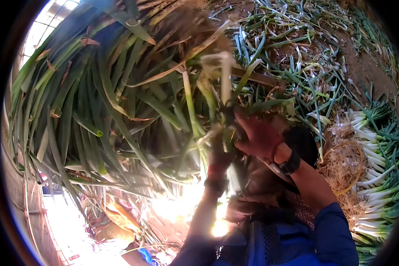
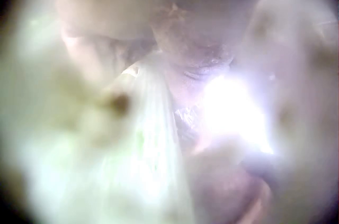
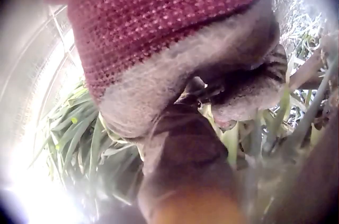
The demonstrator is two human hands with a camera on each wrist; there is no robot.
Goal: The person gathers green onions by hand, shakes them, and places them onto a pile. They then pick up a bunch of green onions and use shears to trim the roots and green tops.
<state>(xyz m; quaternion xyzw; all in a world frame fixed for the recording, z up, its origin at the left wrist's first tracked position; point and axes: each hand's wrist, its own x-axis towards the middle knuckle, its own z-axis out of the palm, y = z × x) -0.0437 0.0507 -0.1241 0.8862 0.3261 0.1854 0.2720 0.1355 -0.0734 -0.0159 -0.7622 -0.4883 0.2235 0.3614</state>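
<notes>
In the head view my left hand (image 1: 220, 158), in a dark glove with a red cuff, grips a green onion (image 1: 226, 80) whose pale stalk is blurred. The left wrist view has a whitish green stalk (image 2: 153, 139) close up, with blurred fingers around it. My right hand (image 1: 260, 136), in a red knit glove, is right beside the left at the stalk. From the right wrist, its grey-coated fingers (image 3: 249, 92) curl and pinch at the onion; part of the grip is hidden. Long green onion leaves (image 1: 97, 93) heap up in front and to the left.
Cleaned green onions (image 1: 372, 173) lie in a row at the right, with a mass of roots (image 1: 341, 164) toward me. Leaf scraps and peelings (image 1: 297, 57) litter the brown ground beyond. Strong sunlight glares at the lower left, near a mesh wall (image 1: 31, 199).
</notes>
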